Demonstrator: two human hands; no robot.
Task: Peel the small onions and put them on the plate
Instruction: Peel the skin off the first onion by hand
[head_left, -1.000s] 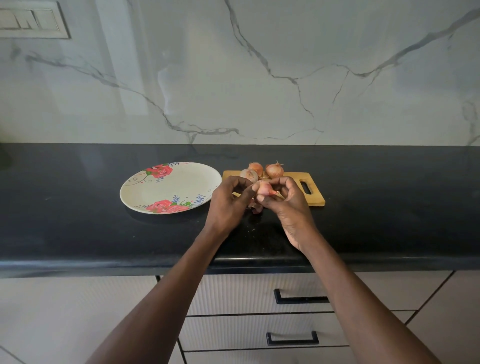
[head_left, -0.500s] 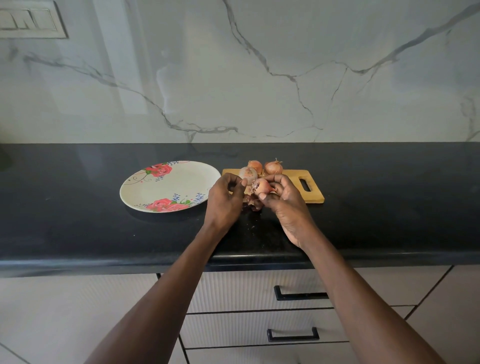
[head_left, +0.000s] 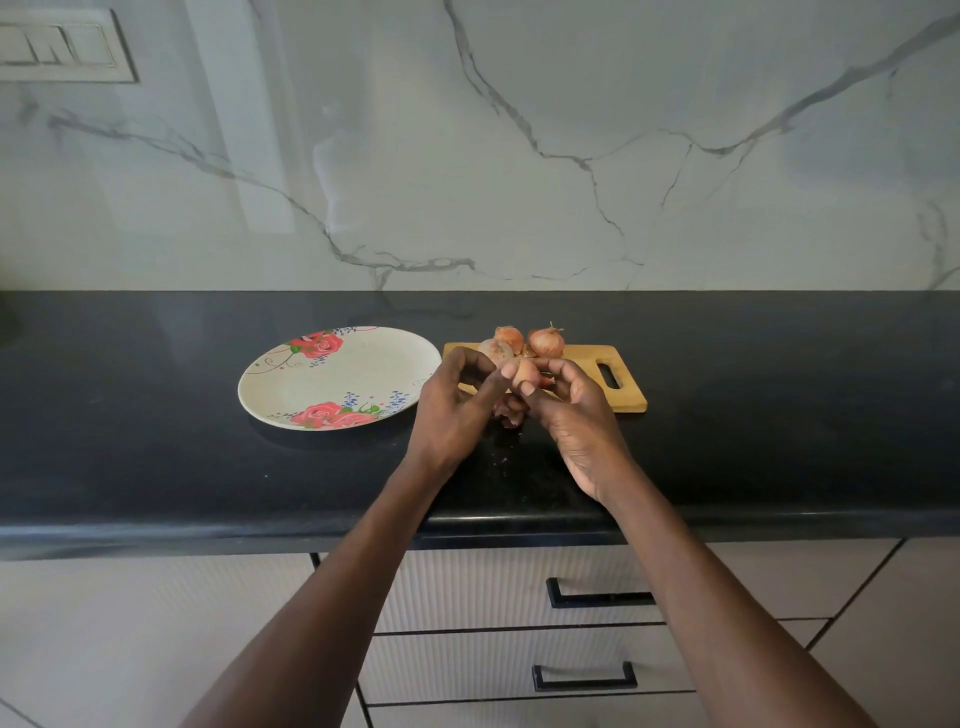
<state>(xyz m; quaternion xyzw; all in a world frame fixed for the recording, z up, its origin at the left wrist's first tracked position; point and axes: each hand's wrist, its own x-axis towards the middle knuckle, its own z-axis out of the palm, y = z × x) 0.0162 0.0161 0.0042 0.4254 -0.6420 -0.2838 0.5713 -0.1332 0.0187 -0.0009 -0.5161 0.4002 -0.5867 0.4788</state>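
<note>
**Both hands on one small onion, held above the counter**

Left hand (head_left: 451, 410) and right hand (head_left: 576, 415) meet in front of the cutting board (head_left: 626, 397). Between them sits the held onion (head_left: 524, 373), pale pink, mostly stripped of dry skin. Right thumb and fingers are curled round it from the right; left thumb tip and forefinger pinch at its left side. Both grips are closed on that same onion.

Three more onions sit on the board's far-left end, close together: a paler onion (head_left: 494, 349) just behind the left fingers, a brown-skinned onion (head_left: 510, 336) behind it, and a second brown-skinned onion (head_left: 546, 342) to the right, dry root tuft up.

Peel scraps (head_left: 511, 413) lie on the black countertop (head_left: 156, 441) directly under the hands, reddish-brown; small flecks nearer the counter edge.

Floral plate (head_left: 337, 374) is just left of the board, flat on the counter, red roses and blue sprigs printed at its near and far rim. It holds no onion yet.

Readable text: nothing legible anywhere. Switch panel (head_left: 62, 47) at top left on the marble backsplash (head_left: 519, 156) shows no readable markings. Drawer fronts with black handles (head_left: 597, 597) below the counter.
</note>
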